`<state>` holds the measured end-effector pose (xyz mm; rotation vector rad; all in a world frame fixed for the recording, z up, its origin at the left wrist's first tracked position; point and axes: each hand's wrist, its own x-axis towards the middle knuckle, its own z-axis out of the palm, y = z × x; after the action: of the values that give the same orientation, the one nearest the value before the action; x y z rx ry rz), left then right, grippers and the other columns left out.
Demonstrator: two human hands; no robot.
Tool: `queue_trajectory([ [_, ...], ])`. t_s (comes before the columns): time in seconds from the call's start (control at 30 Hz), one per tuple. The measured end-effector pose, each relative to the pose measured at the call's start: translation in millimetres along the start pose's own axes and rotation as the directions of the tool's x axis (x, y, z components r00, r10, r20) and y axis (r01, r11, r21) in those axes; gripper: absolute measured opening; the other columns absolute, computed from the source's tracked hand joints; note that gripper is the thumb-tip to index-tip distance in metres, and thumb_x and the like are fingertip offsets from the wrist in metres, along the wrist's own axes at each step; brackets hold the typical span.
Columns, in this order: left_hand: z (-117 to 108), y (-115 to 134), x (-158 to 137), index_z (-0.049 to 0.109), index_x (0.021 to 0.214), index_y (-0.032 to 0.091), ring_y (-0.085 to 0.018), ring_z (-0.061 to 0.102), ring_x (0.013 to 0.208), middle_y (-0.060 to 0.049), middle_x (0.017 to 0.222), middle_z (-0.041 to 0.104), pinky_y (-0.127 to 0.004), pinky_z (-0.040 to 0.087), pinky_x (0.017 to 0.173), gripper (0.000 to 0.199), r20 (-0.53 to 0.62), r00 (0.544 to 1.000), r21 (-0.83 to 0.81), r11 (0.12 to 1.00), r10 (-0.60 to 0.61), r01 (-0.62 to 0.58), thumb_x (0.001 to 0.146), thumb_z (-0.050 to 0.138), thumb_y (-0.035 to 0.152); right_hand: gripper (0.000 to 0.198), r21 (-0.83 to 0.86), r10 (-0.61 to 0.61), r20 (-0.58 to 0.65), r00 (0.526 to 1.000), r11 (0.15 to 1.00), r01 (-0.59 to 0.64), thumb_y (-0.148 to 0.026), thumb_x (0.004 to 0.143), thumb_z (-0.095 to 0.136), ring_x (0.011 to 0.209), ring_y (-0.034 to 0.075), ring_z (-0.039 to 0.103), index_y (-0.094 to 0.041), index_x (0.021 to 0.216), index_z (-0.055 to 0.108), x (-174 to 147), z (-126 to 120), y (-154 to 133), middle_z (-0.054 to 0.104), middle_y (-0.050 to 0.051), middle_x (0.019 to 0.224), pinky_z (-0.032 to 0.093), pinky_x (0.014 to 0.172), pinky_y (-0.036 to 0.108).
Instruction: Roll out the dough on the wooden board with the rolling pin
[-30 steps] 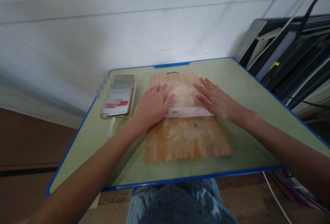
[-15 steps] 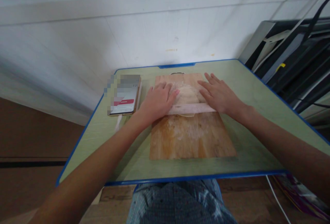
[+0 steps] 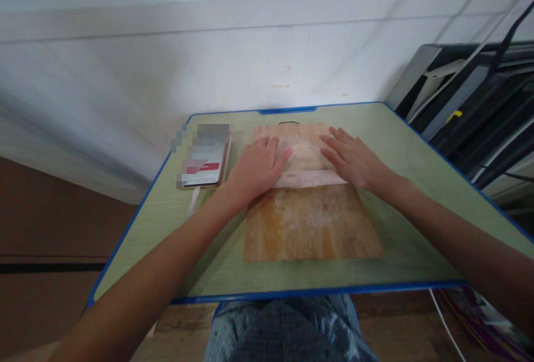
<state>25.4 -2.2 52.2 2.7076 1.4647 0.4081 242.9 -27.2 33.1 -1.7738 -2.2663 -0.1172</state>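
A pale rolling pin point(image 3: 311, 178) lies crosswise on a wooden cutting board point(image 3: 312, 228). Flattened, floury dough point(image 3: 303, 156) shows on the pin's far side, between my hands. Over the pin's left end rests my left hand point(image 3: 259, 167), palm down, its fingers stretched forward and the thumb pointing toward the dough. My right hand point(image 3: 349, 159) lies likewise over the right end, fingers outstretched and spread. Both palms hide the pin's ends. Neither hand's fingers wrap round the pin.
A phone point(image 3: 206, 156), partly pixelated, leans on a stand left of the board. The pale green table point(image 3: 417, 234) has a blue edge. Behind it rises a white wall point(image 3: 242, 67). Dark flat items point(image 3: 479, 100) and cables crowd the right side.
The view has shifted slightly. The strip of dough on the pin's near side now barely shows. Both hands stay over the pin, fingers outstretched.
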Motion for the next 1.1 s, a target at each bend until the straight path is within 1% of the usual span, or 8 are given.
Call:
queue_trajectory([
  [0.1, 2.6, 10.4, -33.1, 0.046, 0.125, 0.007, -0.028, 0.048, 0.121, -0.02, 0.128, 0.052, -0.041, 0.038, 0.101, 0.051, 0.04, 0.992, 0.02, 0.993, 0.119, -0.12, 0.094, 0.033, 0.046, 0.053, -0.067, -0.097, -0.014, 0.995, 0.993, 0.096, -0.039, 0.096, 0.019, 0.134, 0.028, 0.033, -0.015, 0.136, 0.045, -31.5, -2.4, -10.6, 0.039, 0.015, 0.145, 0.029, 0.105, 0.056],
  [0.17, 3.8, 13.4, -42.9, 0.042, 0.13, 0.008, -0.031, 0.044, 0.126, -0.021, 0.136, 0.045, -0.042, 0.037, 0.102, 0.059, 0.033, 0.992, 0.07, 0.99, 0.123, -0.125, 0.091, 0.038, 0.051, 0.053, -0.09, -0.125, -0.022, 0.992, 0.988, 0.123, -0.038, 0.097, 0.018, 0.134, 0.026, 0.035, -0.015, 0.136, 0.045, -43.9, -3.4, -14.6, 0.042, 0.014, 0.143, 0.028, 0.106, 0.054],
  [0.37, 1.2, -1.1, 6.7, 0.049, 0.121, 0.005, -0.027, 0.049, 0.12, -0.02, 0.124, 0.055, -0.042, 0.038, 0.1, 0.048, 0.004, 1.0, 0.057, 0.998, 0.029, -0.029, 0.097, 0.025, 0.039, 0.057, -0.014, -0.005, 0.043, 0.999, 1.0, 0.006, -0.044, 0.096, 0.017, 0.134, 0.031, 0.032, -0.014, 0.136, 0.043, -0.1, -1.0, 0.2, 0.036, 0.016, 0.146, 0.034, 0.099, 0.06],
  [0.43, 2.0, -0.9, 6.3, 0.05, 0.12, 0.006, -0.028, 0.043, 0.126, -0.02, 0.128, 0.052, -0.044, 0.037, 0.102, 0.048, -0.004, 1.0, 0.081, 0.996, 0.024, -0.023, 0.098, 0.023, 0.038, 0.058, -0.008, 0.0, 0.047, 0.999, 1.0, 0.001, -0.046, 0.095, 0.016, 0.135, 0.032, 0.031, -0.014, 0.137, 0.042, 4.3, -0.7, 1.6, 0.035, 0.017, 0.147, 0.037, 0.098, 0.059],
  [0.63, 5.1, 12.5, -36.0, 0.042, 0.132, 0.012, -0.03, 0.036, 0.133, -0.018, 0.141, 0.043, -0.043, 0.031, 0.108, 0.056, 0.035, 0.99, 0.14, 0.98, 0.14, -0.143, 0.094, 0.031, 0.051, 0.054, -0.077, -0.106, 0.017, 0.994, 0.991, 0.107, -0.039, 0.097, 0.018, 0.134, 0.026, 0.035, -0.014, 0.137, 0.044, -32.1, -3.3, -9.5, 0.043, 0.014, 0.143, 0.029, 0.106, 0.051],
  [0.87, 0.0, 4.6, 9.9, 0.036, 0.135, 0.003, -0.029, 0.032, 0.135, -0.023, 0.142, 0.04, -0.045, 0.027, 0.109, 0.057, -0.027, 0.999, 0.124, 0.992, 0.019, -0.015, 0.097, 0.025, 0.043, 0.057, -0.014, 0.021, 0.134, 0.991, 1.0, -0.019, -0.043, 0.097, 0.016, 0.136, 0.028, 0.028, -0.014, 0.14, 0.039, 4.3, 0.0, 3.4, 0.035, 0.014, 0.148, 0.034, 0.103, 0.053],
  [0.97, 2.2, 11.5, -16.2, 0.035, 0.137, 0.004, -0.031, 0.032, 0.136, -0.024, 0.142, 0.039, -0.043, 0.028, 0.109, 0.062, 0.059, 0.994, 0.109, 0.989, 0.089, -0.095, 0.095, 0.027, 0.05, 0.056, -0.07, -0.044, 0.068, 0.997, 0.996, 0.049, -0.041, 0.097, 0.019, 0.135, 0.028, 0.032, -0.012, 0.139, 0.041, -17.2, -2.4, -6.3, 0.04, 0.015, 0.145, 0.031, 0.105, 0.051],
  [1.1, 6.4, 19.2, -48.3, 0.034, 0.139, 0.012, -0.032, 0.027, 0.138, -0.021, 0.147, 0.033, -0.048, 0.028, 0.109, 0.067, 0.054, 0.988, 0.156, 0.976, 0.145, -0.152, 0.091, 0.031, 0.059, 0.057, -0.124, -0.144, -0.031, 0.989, 0.983, 0.139, -0.043, 0.097, 0.017, 0.134, 0.026, 0.033, -0.013, 0.138, 0.042, -52.0, -4.7, -19.2, 0.042, 0.015, 0.143, 0.027, 0.107, 0.053],
])
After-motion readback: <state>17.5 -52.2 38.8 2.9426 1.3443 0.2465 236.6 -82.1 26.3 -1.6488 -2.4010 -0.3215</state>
